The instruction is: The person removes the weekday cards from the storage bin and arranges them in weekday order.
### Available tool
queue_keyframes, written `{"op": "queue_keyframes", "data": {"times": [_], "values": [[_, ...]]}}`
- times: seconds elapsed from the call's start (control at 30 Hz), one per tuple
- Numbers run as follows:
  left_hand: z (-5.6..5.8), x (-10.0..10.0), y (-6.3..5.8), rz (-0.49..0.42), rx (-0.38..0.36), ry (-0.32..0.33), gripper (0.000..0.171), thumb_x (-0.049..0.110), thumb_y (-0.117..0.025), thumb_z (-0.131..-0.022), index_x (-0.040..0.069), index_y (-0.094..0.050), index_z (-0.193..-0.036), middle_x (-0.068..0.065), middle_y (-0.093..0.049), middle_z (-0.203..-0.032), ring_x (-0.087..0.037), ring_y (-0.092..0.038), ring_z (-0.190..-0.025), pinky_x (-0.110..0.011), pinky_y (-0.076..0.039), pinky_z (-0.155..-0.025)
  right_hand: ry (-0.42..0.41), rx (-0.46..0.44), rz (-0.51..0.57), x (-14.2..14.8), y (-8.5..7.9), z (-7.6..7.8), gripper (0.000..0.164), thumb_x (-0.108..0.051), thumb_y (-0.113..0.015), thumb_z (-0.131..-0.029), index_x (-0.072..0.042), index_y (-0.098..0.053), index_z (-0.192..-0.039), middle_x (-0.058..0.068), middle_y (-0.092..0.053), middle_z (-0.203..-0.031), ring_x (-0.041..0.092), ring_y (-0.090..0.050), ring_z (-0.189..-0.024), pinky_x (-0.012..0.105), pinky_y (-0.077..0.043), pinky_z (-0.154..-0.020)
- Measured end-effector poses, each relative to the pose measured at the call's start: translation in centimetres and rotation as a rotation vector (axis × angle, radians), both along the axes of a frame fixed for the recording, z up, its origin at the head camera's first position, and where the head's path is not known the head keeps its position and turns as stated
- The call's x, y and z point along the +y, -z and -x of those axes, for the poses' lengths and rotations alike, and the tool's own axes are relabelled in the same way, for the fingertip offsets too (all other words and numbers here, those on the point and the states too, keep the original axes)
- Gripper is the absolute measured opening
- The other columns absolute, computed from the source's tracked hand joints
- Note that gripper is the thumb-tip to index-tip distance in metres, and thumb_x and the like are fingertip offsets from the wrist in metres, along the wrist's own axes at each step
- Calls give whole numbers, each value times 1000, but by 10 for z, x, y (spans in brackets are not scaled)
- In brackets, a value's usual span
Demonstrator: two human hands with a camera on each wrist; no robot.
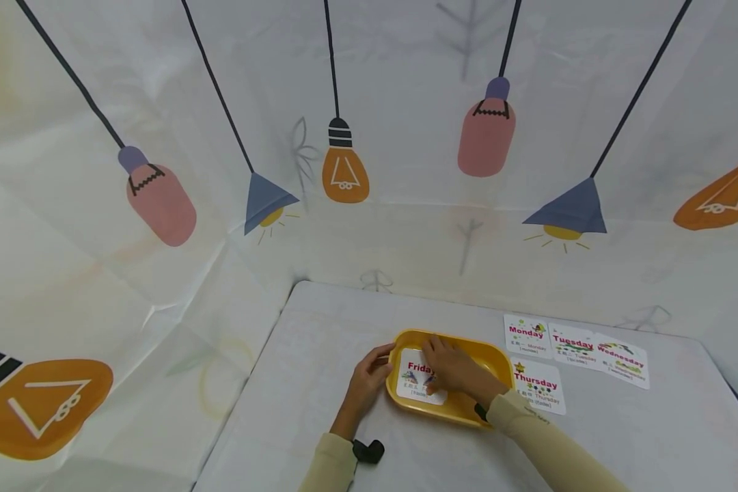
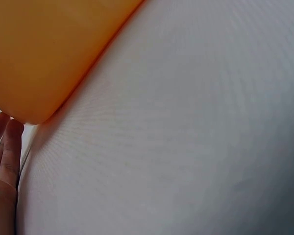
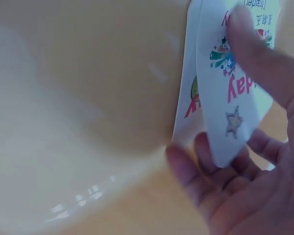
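Note:
A yellow tray [image 1: 492, 355] lies on the table, and my right hand [image 1: 458, 372] reaches into it. There, a white card printed "Friday" [image 1: 413, 391] is held by the right hand. The right wrist view shows the thumb across the front of this Friday card [image 3: 218, 88], with fingers behind its lower edge. Another card [image 3: 186, 115] with red print is partly hidden behind it. At the tray's left edge is my left hand [image 1: 367, 383]. Its fairly straight fingertips touch the tray's corner from outside in the left wrist view.
Right of the tray, Monday [image 1: 527, 339], Tuesday [image 1: 575, 350] and Wednesday [image 1: 621, 362] cards form a row. The Thursday card [image 1: 540, 400] lies below the Monday card, close to the tray. A white cloth printed with lamps [image 1: 344, 174] hangs behind the table [image 1: 320, 321].

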State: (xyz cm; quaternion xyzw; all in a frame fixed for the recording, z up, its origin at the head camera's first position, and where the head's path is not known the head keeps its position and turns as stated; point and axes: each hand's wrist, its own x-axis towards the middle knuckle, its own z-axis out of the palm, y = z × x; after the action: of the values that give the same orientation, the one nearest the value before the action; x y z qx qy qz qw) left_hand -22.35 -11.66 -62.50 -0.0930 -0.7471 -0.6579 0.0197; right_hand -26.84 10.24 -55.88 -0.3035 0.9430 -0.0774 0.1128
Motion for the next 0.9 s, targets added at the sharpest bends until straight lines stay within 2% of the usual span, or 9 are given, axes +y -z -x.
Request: {"op": "queue_keyframes", "data": {"times": [0.13,0.23,0.33,0.47,0.6,0.67,0.8,0.83,0.9], "values": [[0,0,1,0,-21,-3,38,15,-57,-100,20,-59,-138,-7,-60,-139,-25,-61,-121,-24,-50,-102,15,-62,85,-2,-1,1,60,-30,-85,-75,-10,-42,-113,6,-41,-101,18,-48,-80,30,-53,-73],[0,0,2,1,-40,0,38,18,-58,-100,24,-59,-137,-4,-61,-138,-22,-61,-120,-23,-50,-101,33,-118,114,-1,1,1,55,-26,-83,-78,-12,-43,-113,5,-45,-101,19,-49,-80,32,-52,-76],[0,0,3,-4,-33,7,38,19,-59,-100,24,-59,-138,-5,-61,-137,-23,-62,-119,-24,-50,-100,66,-162,127,0,3,1,53,-25,-82,-80,-16,-46,-118,6,-49,-100,20,-50,-81,35,-53,-79],[1,0,3,-15,-13,13,38,15,-58,-100,18,-59,-138,-10,-61,-137,-29,-62,-120,-23,-50,-100,104,-201,156,3,3,0,59,-25,-82,-81,-18,-50,-131,7,-52,-102,20,-52,-81,39,-54,-81],[1,0,-1,-10,-51,14,39,11,-55,-101,15,-57,-140,-11,-59,-140,-32,-60,-123,-19,-49,-99,113,-248,213,5,0,0,63,-19,-79,-84,-17,-52,-141,10,-55,-112,19,-53,-87,41,-54,-87],[1,1,-2,-6,-57,11,39,12,-55,-101,17,-57,-140,-9,-59,-140,-30,-60,-123,-19,-49,-99,79,-248,237,8,-1,2,63,-15,-78,-86,-13,-52,-143,11,-57,-115,18,-52,-90,40,-54,-88],[1,2,-3,6,-58,-5,38,15,-56,-101,25,-58,-138,-3,-60,-138,-24,-60,-122,-20,-48,-101,22,-277,310,14,-5,5,62,-11,-75,-88,-5,-51,-145,15,-60,-129,23,-55,-104,48,-51,-100],[2,2,0,12,-53,-12,38,16,-56,-101,27,-59,-137,-1,-61,-138,-22,-60,-122,-22,-49,-102,9,-283,326,17,-6,6,62,-11,-74,-89,-5,-50,-145,15,-59,-133,23,-56,-109,50,-50,-103],[1,2,1,26,-55,-27,38,15,-55,-101,28,-58,-137,0,-59,-140,-21,-59,-124,-25,-49,-103,20,-329,363,20,-8,7,62,-11,-73,-90,-6,-49,-147,14,-58,-138,23,-56,-112,52,-47,-106]]}}
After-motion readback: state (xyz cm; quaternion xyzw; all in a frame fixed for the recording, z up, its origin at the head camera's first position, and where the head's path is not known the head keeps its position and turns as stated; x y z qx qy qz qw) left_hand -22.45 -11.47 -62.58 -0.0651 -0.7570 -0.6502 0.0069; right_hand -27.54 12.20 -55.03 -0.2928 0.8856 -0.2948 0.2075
